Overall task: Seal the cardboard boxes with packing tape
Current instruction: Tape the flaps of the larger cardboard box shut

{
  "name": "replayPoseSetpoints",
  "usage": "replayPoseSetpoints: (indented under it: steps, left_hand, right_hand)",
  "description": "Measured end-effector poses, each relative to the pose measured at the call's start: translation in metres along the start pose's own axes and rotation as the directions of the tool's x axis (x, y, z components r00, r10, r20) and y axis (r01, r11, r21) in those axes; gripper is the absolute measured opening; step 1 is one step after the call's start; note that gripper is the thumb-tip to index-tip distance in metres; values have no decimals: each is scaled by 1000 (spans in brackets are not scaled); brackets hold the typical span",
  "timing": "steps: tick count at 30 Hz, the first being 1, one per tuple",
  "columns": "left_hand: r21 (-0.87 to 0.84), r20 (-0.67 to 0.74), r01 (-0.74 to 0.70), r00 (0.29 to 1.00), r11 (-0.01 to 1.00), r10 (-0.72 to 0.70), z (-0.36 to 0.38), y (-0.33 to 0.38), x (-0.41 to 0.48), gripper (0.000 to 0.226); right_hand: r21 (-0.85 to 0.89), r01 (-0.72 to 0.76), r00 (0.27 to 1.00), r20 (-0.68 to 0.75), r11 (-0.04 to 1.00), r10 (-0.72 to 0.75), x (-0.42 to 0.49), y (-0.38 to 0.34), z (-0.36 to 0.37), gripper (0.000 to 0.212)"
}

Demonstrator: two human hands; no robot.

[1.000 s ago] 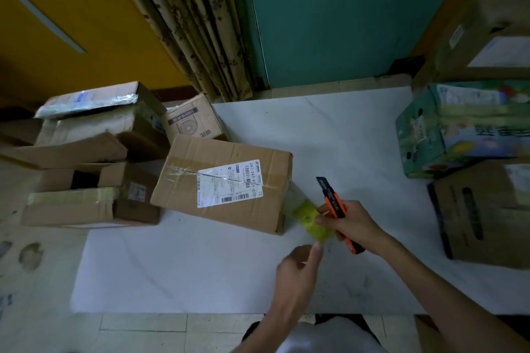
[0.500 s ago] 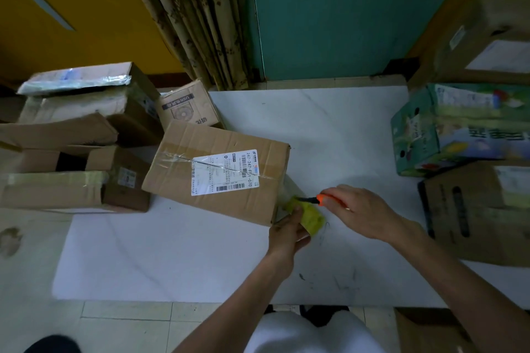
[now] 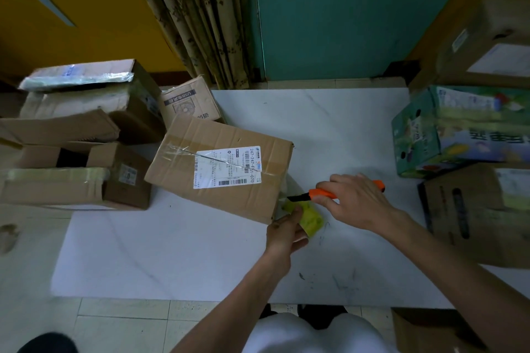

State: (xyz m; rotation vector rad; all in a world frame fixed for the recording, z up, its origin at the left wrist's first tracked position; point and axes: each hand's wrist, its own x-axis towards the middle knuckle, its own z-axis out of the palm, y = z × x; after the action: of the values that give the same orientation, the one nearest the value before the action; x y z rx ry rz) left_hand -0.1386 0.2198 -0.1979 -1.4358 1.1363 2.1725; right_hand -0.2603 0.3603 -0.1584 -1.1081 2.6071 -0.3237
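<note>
A: We had the brown labelled cardboard box [image 3: 218,163] on the white tabletop [image 3: 172,252], clear tape [image 3: 291,188] trailing off its right end.
B: Our left hand [image 3: 284,233] gripped the yellow-green tape roll [image 3: 311,218] just beside it.
A: Right hand [image 3: 355,200] wrapped round the orange utility knife [image 3: 324,194], blade at the strip.
B: If that strip went slack, we reckoned the blade could skid toward our left hand.
</note>
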Motion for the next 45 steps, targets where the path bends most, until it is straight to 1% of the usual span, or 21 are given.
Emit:
replayPoseSetpoints:
  steps: [3, 6, 7, 11, 16, 19, 21, 25, 27, 28, 29, 30, 31, 32, 34, 36, 38, 40, 41, 43, 45]
  left_hand:
    - [-6, 7, -6, 1000, 1000, 6, -3, 5, 1, 17]
    - [70, -35, 18, 999, 997, -16, -8, -1, 3, 20]
    - [72, -38, 29, 999, 997, -27, -11, -6, 3, 22]
    - [65, 0, 37, 999, 997, -37, -21, -11, 5, 20]
    - [153, 16, 34, 999, 988, -37, -23, -12, 5, 27]
    - [178, 21, 35, 999, 983, -39, -21, -10, 4, 26]
    - [181, 24, 39, 999, 983, -44, -22, -10, 5, 21]
    - [164, 63, 35, 997, 986, -46, -29, -12, 5, 10]
    - [131, 92, 23, 995, 991, -35, -30, -13, 4, 11]
    - [117, 95, 9, 995, 993, -20, -30, -12, 3, 13]
    - [112, 79, -9, 997, 994, 0, -29, -12, 2, 18]
    - [120, 49, -32, 998, 992, 26, -29, -12, 1, 24]
    - [136, 10, -55, 998, 989, 54, -28, -13, 0, 31]
    - [158, -30, -80, 996, 984, 86, -28, -14, 0, 38]
    - [224, -69, -132, 986, 966, 150, -30, -18, -1, 49]
    - [312, -44, -190, 976, 931, 214, -32, -25, -2, 65]
    - [452, 3, -262, 956, 853, 292, -34, -32, -1, 75]
    - [543, 64, -311, 941, 780, 331, -37, -37, -1, 70]
    - [561, 95, -327, 938, 760, 333, -38, -38, -2, 66]
    - [621, 140, -361, 925, 696, 354, -38, -38, -5, 56]
    - [682, 184, -426, 887, 595, 424, -39, -35, -8, 43]
  right_hand:
    - [-24, -70, 998, -4, 997, 69, 4, 0, 9, 43]
    - [-105, -220, 970, 82, 970, 229, 5, 17, 20, 43]
    - [-69, -259, 962, 76, 963, 264, 3, 24, 24, 43]
    - [132, -366, 926, -49, 921, 375, -9, 47, 40, 35]
    - [239, -562, 821, 46, 792, 569, -9, 69, 76, 31]
    - [262, -619, 780, 98, 741, 618, -10, 71, 104, 35]
    - [283, -641, 757, 80, 714, 648, -10, 65, 114, 38]
    - [164, -629, 762, -64, 760, 644, -9, 50, 112, 42]
    - [236, -560, 785, -155, 794, 599, -9, 37, 103, 35]
    - [323, -477, 819, -175, 818, 547, -9, 27, 97, 30]
    - [422, -383, 861, -160, 822, 483, -10, 15, 92, 26]
    - [520, -315, 899, -105, 794, 426, -11, 2, 85, 23]
    - [601, -295, 923, -24, 743, 385, -14, -11, 79, 22]
    - [666, -314, 930, 75, 676, 359, -18, -23, 74, 22]
    - [759, -391, 916, 265, 520, 302, -26, -43, 69, 25]
    - [819, -415, 907, 337, 397, 253, -32, -51, 74, 34]
    - [857, -407, 907, 339, 315, 249, -39, -51, 79, 43]
    - [864, -413, 904, 349, 287, 248, -44, -49, 80, 50]
    - [858, -419, 901, 355, 297, 249, -47, -48, 81, 53]
    - [836, -432, 896, 354, 339, 267, -52, -44, 83, 56]
    - [813, -429, 897, 334, 393, 289, -56, -40, 85, 60]
